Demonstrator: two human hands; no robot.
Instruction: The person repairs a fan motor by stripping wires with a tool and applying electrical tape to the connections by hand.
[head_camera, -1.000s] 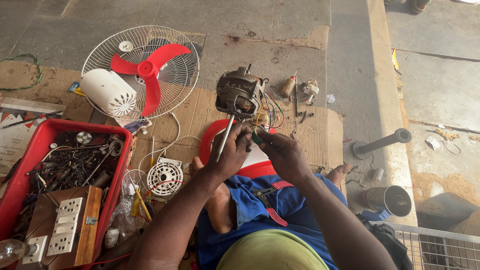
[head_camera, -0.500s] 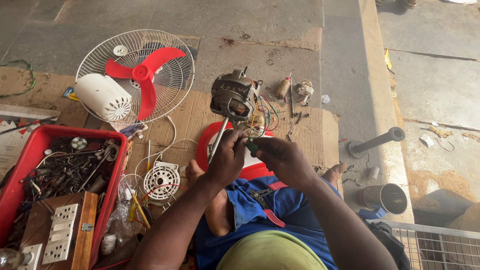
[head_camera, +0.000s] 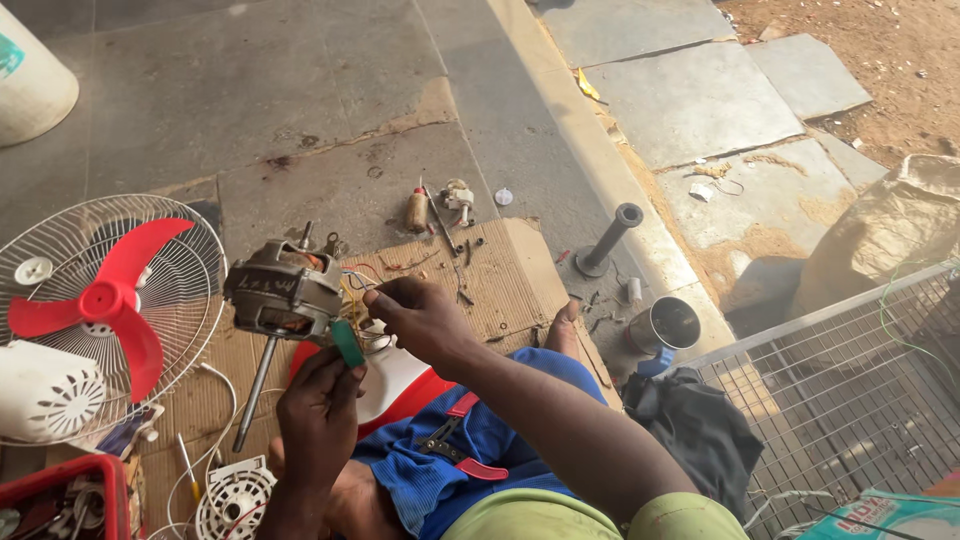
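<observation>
The left hand (head_camera: 318, 412) props the fan motor (head_camera: 283, 294) up over the cardboard (head_camera: 500, 275), grip closed on a green part (head_camera: 348, 343) below it, so the right hand (head_camera: 420, 317) can pinch its wires (head_camera: 358, 280), the red fan (head_camera: 100, 300) lying left

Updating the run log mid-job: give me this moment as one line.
left hand: holds green part under fan motor | right hand: pinching wires at motor | shaft points down | cardboard beneath | red fan blade left
</observation>
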